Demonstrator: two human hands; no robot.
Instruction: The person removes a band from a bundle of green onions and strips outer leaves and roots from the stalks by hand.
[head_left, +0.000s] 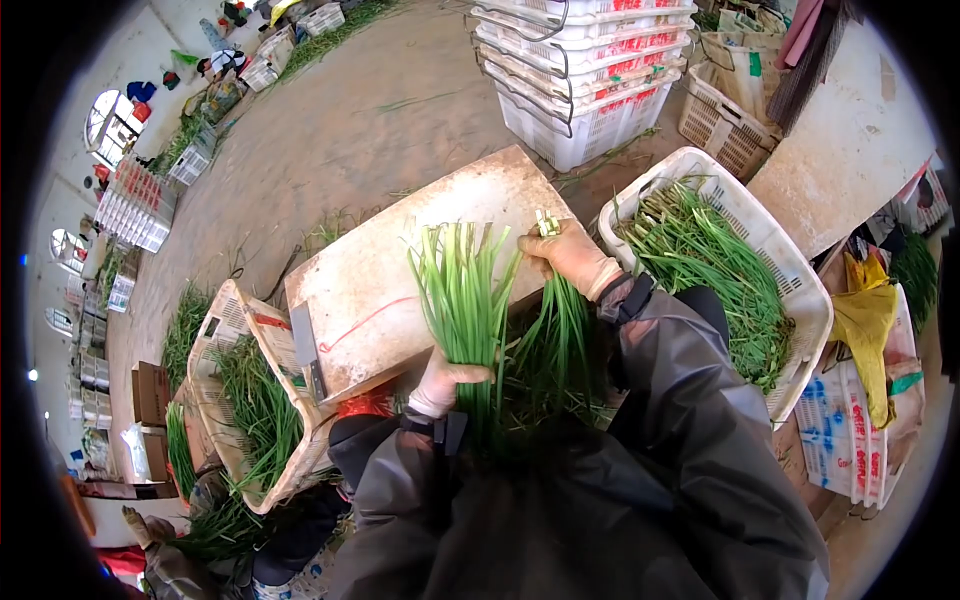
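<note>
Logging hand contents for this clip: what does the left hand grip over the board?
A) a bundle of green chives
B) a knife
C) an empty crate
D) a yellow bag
A: the left hand is closed around a bundle of green chives fanned over the board.

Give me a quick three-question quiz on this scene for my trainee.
1. True or false: the left hand grips a bunch of green stalks.
2. Which holds loose greens on the person's right: A) the white basket, B) the board, C) a bucket?
3. What lies flat on the board's near left edge?

Key: 1. True. 2. A. 3. A knife. The right hand holds a second bunch.
</note>
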